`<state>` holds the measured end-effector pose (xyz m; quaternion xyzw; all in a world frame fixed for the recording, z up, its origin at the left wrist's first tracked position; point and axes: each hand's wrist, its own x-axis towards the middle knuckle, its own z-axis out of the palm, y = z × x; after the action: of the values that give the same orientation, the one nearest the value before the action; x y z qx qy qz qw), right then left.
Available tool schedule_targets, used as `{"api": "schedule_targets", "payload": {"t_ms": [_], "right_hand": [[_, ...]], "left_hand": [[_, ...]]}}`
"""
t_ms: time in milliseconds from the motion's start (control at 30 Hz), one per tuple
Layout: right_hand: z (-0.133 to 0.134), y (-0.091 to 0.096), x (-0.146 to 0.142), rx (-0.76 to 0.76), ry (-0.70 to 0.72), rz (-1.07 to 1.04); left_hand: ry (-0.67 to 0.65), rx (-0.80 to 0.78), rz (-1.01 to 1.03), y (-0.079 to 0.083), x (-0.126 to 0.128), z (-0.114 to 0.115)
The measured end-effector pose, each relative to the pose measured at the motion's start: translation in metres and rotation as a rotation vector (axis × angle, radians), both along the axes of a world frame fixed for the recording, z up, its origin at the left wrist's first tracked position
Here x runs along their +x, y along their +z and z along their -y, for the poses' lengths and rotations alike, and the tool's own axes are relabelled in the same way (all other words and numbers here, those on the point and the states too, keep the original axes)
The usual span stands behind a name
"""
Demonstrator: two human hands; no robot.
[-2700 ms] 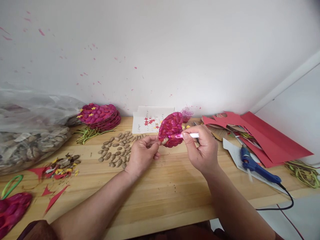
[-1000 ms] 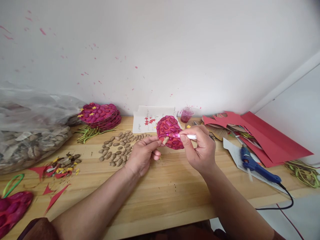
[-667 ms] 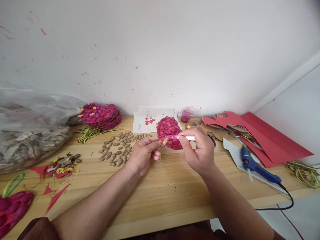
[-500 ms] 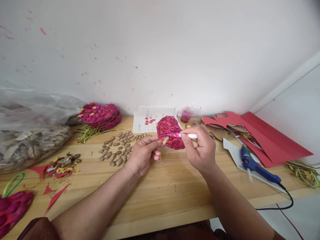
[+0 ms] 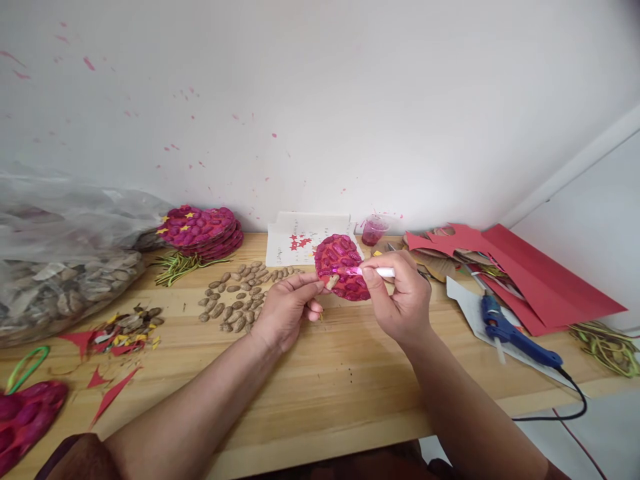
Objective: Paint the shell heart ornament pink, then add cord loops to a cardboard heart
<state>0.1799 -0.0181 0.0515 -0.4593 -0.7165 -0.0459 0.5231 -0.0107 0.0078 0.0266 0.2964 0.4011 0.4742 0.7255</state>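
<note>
My left hand [image 5: 293,303] pinches the lower left edge of a round red disc [image 5: 341,257] covered in magenta-painted peanuts, raised above the wooden table. One peanut [image 5: 332,282] near my left fingertips is still pale and unpainted. My right hand [image 5: 400,293] grips a white-handled paintbrush [image 5: 384,272] whose magenta-stained end rests against the disc's face. The bristles themselves are hard to make out. Behind the disc stands a clear plastic cup [image 5: 374,230] with magenta paint in it.
Loose peanuts [image 5: 235,300] lie left of my hands. Further left are a stack of painted discs [image 5: 200,230] and a plastic bag of peanuts [image 5: 65,287]. A blue glue gun [image 5: 520,339] with its cord and red card sheets [image 5: 555,280] sit at the right. White paper [image 5: 280,247] lies behind.
Almost nothing differs. The disc sits very slightly lower in view, and the brush stays against it in my right hand.
</note>
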Motion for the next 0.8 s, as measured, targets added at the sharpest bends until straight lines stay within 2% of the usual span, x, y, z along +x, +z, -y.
{"api": "schedule_targets", "payload": {"t_ms": [800], "right_hand": [[0.0000,0.0016,-0.0016,-0.008,-0.040,0.022]], "left_hand": [[0.013,-0.002,0.006,-0.0033,-0.0010,0.0000]]}}
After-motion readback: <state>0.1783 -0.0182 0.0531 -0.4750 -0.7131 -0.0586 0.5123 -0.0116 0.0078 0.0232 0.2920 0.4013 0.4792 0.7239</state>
